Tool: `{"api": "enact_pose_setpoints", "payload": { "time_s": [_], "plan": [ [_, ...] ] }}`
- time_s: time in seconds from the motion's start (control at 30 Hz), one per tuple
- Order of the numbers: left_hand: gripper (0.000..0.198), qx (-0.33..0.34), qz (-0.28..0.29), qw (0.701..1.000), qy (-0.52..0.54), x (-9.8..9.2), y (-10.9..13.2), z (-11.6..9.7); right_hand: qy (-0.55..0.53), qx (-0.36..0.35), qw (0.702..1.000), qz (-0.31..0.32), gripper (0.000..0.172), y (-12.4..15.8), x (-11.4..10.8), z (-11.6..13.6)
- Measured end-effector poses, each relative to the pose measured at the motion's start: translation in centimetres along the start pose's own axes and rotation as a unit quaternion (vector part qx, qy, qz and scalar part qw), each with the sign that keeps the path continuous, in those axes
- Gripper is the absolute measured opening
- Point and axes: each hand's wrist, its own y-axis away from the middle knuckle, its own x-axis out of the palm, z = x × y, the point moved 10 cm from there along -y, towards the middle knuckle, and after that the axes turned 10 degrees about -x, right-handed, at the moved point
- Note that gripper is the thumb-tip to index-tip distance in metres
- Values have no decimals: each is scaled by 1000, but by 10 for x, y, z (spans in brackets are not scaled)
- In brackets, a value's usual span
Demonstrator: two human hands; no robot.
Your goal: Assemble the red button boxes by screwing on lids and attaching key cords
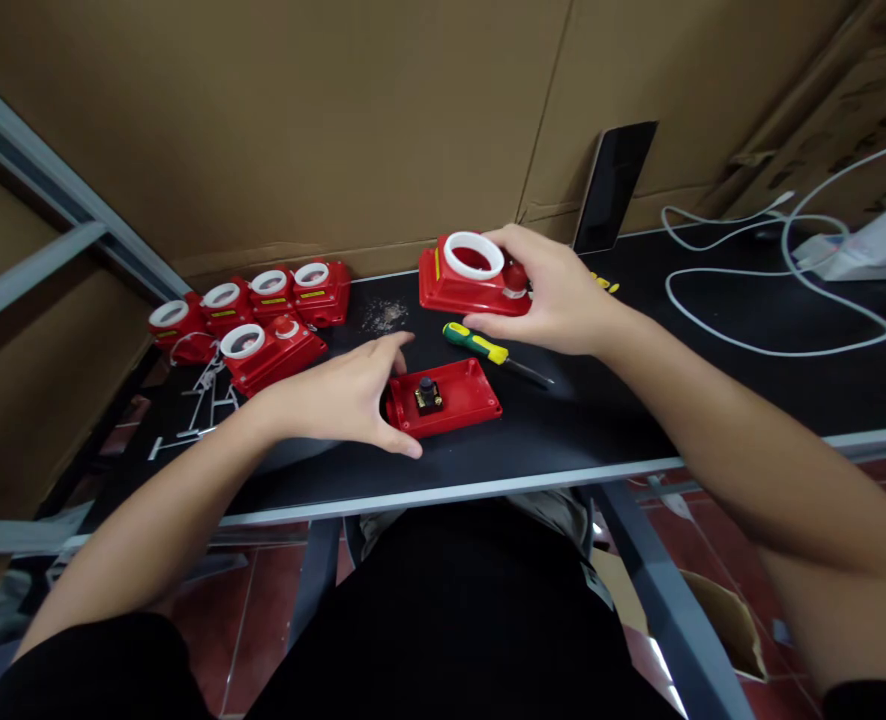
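My right hand (pixel 544 290) grips a red housing cover (pixel 443 290) by its right end, above the black table. A white ring (pixel 474 257) surrounds the round opening in the cover, with a red knob beside it. My left hand (pixel 360 395) has thumb and fingers spread around the left end of an open red box base (pixel 462 395) lying on the table. Inside the base sits a small black switch block (pixel 428 396) with brass terminals. Behind the base lies a green and yellow screwdriver (pixel 477 342), its tip toward the right.
Several assembled red boxes with white rings (pixel 270 285) stand at the left, near white zip-like strips (pixel 207 400). Grey debris (pixel 385 316) lies at the back. A black panel (pixel 614 185) leans on the cardboard wall; a white cable (pixel 780 352) loops at the right.
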Motion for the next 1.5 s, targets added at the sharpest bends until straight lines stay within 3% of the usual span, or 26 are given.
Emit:
{"api": "enact_pose_setpoints", "payload": {
  "time_s": [0.13,0.23,0.3,0.37,0.43,0.6,0.73,0.87,1.03,1.17,1.23,1.3,1.4,1.5],
  "plan": [
    [84,21,-4,997,-71,7,1,-9,30,27,999,-9,75,2,-8,-9],
    [59,41,-14,995,-87,0,0,-6,38,23,999,-1,75,2,-5,-7],
    [61,49,-19,994,-92,-7,-2,2,41,20,999,2,74,1,-3,-6],
    [77,49,-21,994,-95,-11,-6,13,40,20,999,7,74,1,-1,-5],
    [88,37,-57,992,-110,-17,-12,25,37,21,999,15,74,1,2,-5],
    [71,-51,-180,975,-120,-42,-19,46,39,13,999,21,76,2,8,-5],
    [60,-80,-173,979,-67,-45,-6,30,37,15,999,30,74,2,10,-4],
    [109,-65,-155,983,-68,-28,1,8,-8,-5,998,64,69,2,19,6],
    [92,-1,-139,989,-48,-14,-15,15,-63,-37,991,113,68,7,40,19],
    [96,32,-148,986,-75,-28,-11,19,-63,-30,990,123,65,10,52,22],
    [92,50,-145,983,-97,-35,1,7,-66,-42,989,129,65,11,57,29],
    [76,67,-141,983,-91,-42,13,-8,-69,-61,987,135,65,12,61,39],
    [57,65,-161,985,-13,-50,22,-24,-82,-79,983,146,62,12,68,51],
    [44,91,-169,981,-14,-41,22,-34,-105,-83,979,153,58,13,73,57]
  ]
}}
